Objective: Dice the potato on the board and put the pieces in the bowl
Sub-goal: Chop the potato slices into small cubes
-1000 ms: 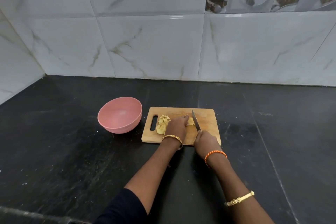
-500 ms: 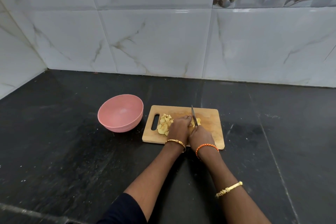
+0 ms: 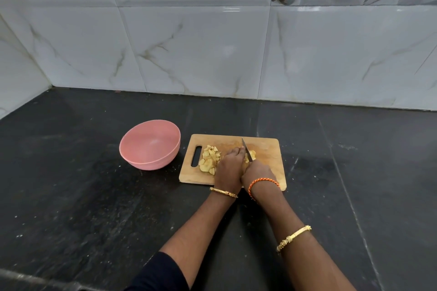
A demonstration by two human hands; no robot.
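— Right hand (image 3: pixel 257 171), what's its grip doing?

— It's wrapping round the handle of a knife (image 3: pixel 246 153), fingers curled tight on it. The blade is pointing away from the person and is standing edge-down on the wooden cutting board (image 3: pixel 267 149), running between the two hands.

— And the left hand (image 3: pixel 230 168)?

— It's lying knuckles-up just beside the blade, fingers bent down over the uncut potato piece (image 3: pixel 252 155). Only a pale yellow bit of that piece is showing on the far side of the knife. Whether the fingers are really gripping it or only pressing on it, I can't tell; they're hiding under the hand.

— Where's the rest of the potato?

— A heap of cut potato pieces (image 3: pixel 209 159) is sitting on the left part of the board, next to the handle slot (image 3: pixel 196 159), touching the left hand's outer side.

— And the bowl?

— A pink bowl (image 3: pixel 132 149) is standing on the black desk (image 3: pixel 71 184) just left of the board, not touching it. I'm seeing no pieces inside.

— Anything else?

— An orange thread band (image 3: pixel 263 182) is circling the right wrist, with gold bangles on both arms, and white marbled tiles (image 3: pixel 189 49) are lining the wall behind.
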